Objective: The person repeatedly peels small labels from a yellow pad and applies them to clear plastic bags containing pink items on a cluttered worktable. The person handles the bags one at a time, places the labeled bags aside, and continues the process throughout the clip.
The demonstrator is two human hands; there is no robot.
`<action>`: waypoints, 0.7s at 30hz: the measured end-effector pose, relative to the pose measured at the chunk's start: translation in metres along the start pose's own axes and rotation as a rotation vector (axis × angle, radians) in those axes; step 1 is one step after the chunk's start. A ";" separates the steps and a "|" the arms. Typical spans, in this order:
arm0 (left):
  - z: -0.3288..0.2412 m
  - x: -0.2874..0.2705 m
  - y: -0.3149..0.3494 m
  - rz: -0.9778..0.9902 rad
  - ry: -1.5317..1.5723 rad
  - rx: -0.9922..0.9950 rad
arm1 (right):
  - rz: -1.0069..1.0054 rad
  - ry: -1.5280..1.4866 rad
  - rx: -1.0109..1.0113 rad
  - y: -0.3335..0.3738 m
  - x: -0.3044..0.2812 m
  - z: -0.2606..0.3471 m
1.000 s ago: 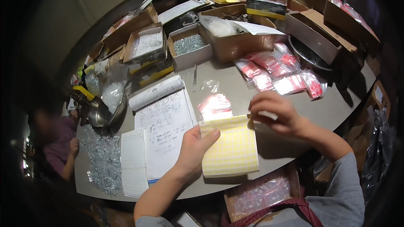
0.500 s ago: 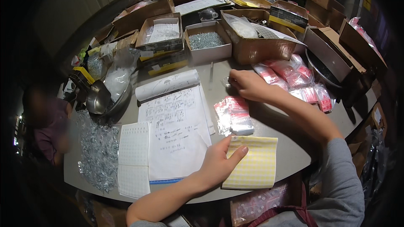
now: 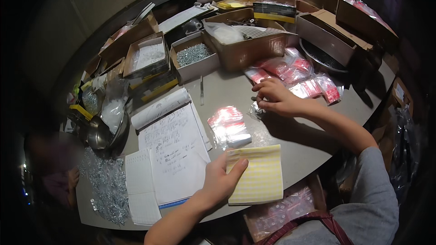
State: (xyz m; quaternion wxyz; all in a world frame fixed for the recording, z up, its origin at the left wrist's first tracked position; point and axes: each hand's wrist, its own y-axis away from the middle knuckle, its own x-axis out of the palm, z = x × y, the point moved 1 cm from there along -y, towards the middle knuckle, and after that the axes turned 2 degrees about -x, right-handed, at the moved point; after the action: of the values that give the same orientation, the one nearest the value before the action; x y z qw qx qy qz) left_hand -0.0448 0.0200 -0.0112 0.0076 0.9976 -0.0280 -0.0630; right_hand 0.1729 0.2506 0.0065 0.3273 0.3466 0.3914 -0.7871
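Note:
My left hand (image 3: 218,179) grips a pad of yellow-and-white checkered label sheets (image 3: 259,177) by its left edge, thumb on top, at the table's front edge. Farther right, my right hand (image 3: 281,100) hovers low over the table, its fingers bent and apart. Just under its fingertips lies a small clear plastic packet (image 3: 255,110); what is inside cannot be made out. Between the hands is a stack of red-and-clear zip bags (image 3: 229,124), touched by neither. An open notebook (image 3: 177,145) with handwriting lies left of the stack.
White label sheets (image 3: 141,186) overlap the notebook. Bagged metal screws (image 3: 106,188) and a metal scoop (image 3: 96,134) are at left. Behind stand a box of small metal parts (image 3: 194,70) and a large carton (image 3: 240,54). Filled red-labelled bags (image 3: 295,70) lie right. A pen (image 3: 202,91) lies mid-table. A person (image 3: 52,172) is far left.
The view has shifted. My right hand has moved right across the table, and the small clear packet lies farther right too. Its fingers have spread. My left hand keeps its hold on the label sheets.

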 end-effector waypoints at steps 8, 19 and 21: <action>-0.005 0.002 0.005 -0.038 0.070 0.005 | 0.104 0.457 0.082 -0.011 0.026 -0.001; -0.013 0.003 0.006 -0.009 -0.027 -0.011 | 0.010 0.052 -0.151 -0.198 0.092 -0.019; -0.006 0.000 0.010 -0.018 -0.006 -0.046 | 0.039 0.291 -0.135 -0.218 0.115 -0.011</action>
State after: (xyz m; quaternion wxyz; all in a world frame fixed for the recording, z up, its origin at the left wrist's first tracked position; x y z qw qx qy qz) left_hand -0.0445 0.0096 -0.0046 0.0299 0.9972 -0.0174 -0.0666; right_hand -0.0585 0.3365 -0.0060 0.3048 0.4418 0.4800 -0.6939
